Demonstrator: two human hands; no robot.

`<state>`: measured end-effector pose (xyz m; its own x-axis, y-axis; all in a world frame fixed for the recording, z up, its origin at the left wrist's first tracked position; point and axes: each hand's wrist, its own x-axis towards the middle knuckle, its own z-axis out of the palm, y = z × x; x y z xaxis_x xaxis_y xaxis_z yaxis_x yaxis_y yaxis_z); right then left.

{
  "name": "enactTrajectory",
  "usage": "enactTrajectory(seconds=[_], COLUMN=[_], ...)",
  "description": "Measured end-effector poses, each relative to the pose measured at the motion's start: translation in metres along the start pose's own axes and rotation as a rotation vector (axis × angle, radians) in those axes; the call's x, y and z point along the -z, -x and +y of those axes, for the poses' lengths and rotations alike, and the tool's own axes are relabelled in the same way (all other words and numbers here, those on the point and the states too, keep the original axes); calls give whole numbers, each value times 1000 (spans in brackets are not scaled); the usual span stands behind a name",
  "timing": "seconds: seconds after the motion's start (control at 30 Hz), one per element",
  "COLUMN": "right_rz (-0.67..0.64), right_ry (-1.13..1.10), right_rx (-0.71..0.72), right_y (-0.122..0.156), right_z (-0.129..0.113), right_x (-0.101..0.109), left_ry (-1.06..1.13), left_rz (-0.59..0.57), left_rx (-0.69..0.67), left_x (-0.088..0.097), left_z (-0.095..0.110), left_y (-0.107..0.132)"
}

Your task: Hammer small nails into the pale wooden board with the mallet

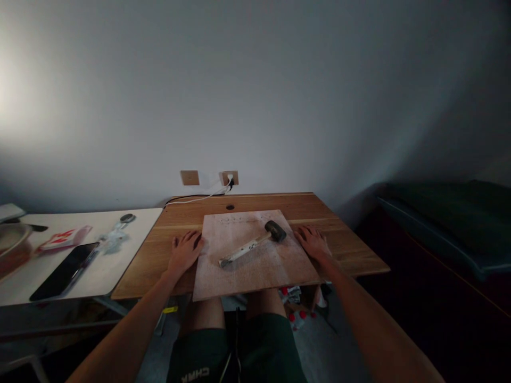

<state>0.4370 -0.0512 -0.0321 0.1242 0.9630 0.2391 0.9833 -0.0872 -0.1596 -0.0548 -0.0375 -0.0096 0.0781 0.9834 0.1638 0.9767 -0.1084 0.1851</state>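
Note:
A mallet with a dark head and a worn, whitish handle lies on a thin wooden board. Its head points to the far right, its handle toward the near left. The board rests on the brown table, its front edge jutting past the table edge over my lap. My left hand lies flat on the table with fingers spread, the fingertips at the board's left edge. On the other side my right hand rests palm down, fingers apart, by the board's right edge. Neither hand holds anything.
Left of the wooden table stands a white table carrying a black phone, a red-and-white packet, crumpled clear plastic and a bowl. Cables run to a wall socket. A dark green cushioned piece is at right.

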Motion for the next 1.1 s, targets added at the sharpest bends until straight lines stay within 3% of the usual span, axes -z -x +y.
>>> enactTrajectory(seconds=[0.47,1.1], right_rz=[27,4], right_ry=[-11,3], right_rx=[2,3], right_y=[3,-3], right_z=[-3,5], right_x=[2,-10], left_ry=[14,50], left_rz=[-22,-20], left_rx=[1,5], left_x=[3,3], left_z=[1,4], left_y=[2,2])
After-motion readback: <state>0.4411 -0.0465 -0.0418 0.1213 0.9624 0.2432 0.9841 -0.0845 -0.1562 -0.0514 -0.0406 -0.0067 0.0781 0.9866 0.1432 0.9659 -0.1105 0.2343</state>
